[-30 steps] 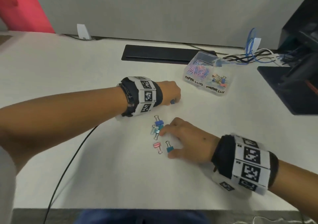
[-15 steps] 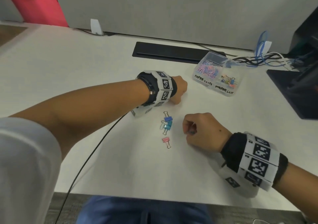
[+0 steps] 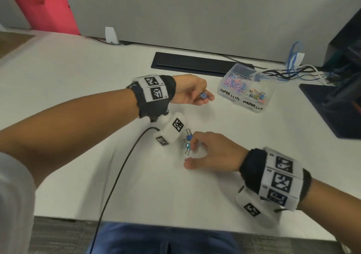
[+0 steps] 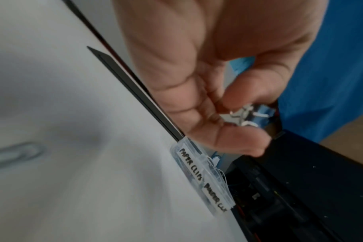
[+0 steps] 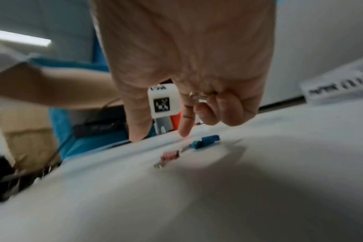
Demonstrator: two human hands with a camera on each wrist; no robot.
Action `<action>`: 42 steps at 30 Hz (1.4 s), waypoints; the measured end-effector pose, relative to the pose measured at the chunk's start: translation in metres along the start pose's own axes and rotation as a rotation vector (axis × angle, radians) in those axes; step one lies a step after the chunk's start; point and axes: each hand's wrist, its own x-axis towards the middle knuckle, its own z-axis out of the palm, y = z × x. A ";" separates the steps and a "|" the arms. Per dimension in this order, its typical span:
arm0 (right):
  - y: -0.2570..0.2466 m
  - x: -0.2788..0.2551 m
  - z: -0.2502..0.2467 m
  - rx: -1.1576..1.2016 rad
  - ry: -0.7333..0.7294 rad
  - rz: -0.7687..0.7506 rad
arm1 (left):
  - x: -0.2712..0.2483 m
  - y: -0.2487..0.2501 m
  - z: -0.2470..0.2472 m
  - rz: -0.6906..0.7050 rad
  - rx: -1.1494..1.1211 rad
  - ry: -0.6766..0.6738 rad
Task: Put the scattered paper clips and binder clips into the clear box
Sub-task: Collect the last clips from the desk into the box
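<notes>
Nearest the desk edge (image 3: 175, 222), well short of the clear box (image 3: 246, 89), the right hand (image 3: 213, 152) has outer fingers curled around a metal clip loop, index finger extended toward the loose binder clips (image 3: 188, 142). Bare desktop lies between these and the box. Left hand (image 3: 190, 91), just beside the box, pinches a blue binder clip (image 3: 203, 96). The pink clip is hidden in the head view.
</notes>
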 end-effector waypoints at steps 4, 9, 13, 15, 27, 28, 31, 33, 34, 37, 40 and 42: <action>0.001 0.010 0.014 -0.122 0.070 -0.075 | -0.011 -0.014 -0.006 -0.117 -0.180 -0.071; 0.006 0.015 0.015 -0.174 0.138 -0.130 | -0.022 -0.021 -0.001 -0.236 0.190 -0.083; 0.015 0.010 0.013 -0.225 0.136 -0.129 | -0.022 -0.029 0.007 -0.119 1.084 -0.038; 0.020 0.006 0.011 -0.217 0.108 -0.104 | -0.021 -0.034 0.011 -0.101 1.224 -0.074; 0.038 0.007 -0.008 0.063 0.109 0.047 | -0.001 -0.046 0.024 -0.064 1.396 -0.076; 0.038 0.009 -0.011 0.167 0.121 0.055 | -0.001 -0.046 0.025 -0.074 1.387 -0.079; 0.039 0.014 -0.022 0.738 0.127 0.150 | 0.000 -0.043 0.025 -0.073 1.359 -0.062; 0.039 0.017 -0.029 1.037 0.123 0.206 | -0.001 -0.040 0.022 -0.094 1.301 -0.016; 0.039 0.018 -0.032 1.086 0.114 0.217 | -0.002 -0.037 0.020 -0.119 1.253 0.009; 0.032 0.024 -0.033 0.869 0.111 0.241 | -0.004 -0.031 0.013 -0.193 1.015 0.086; 0.020 0.029 -0.025 0.309 0.137 0.215 | -0.009 -0.026 0.005 -0.216 0.511 0.139; 0.017 0.031 -0.016 0.055 0.121 0.163 | -0.014 -0.025 -0.001 -0.224 0.198 0.160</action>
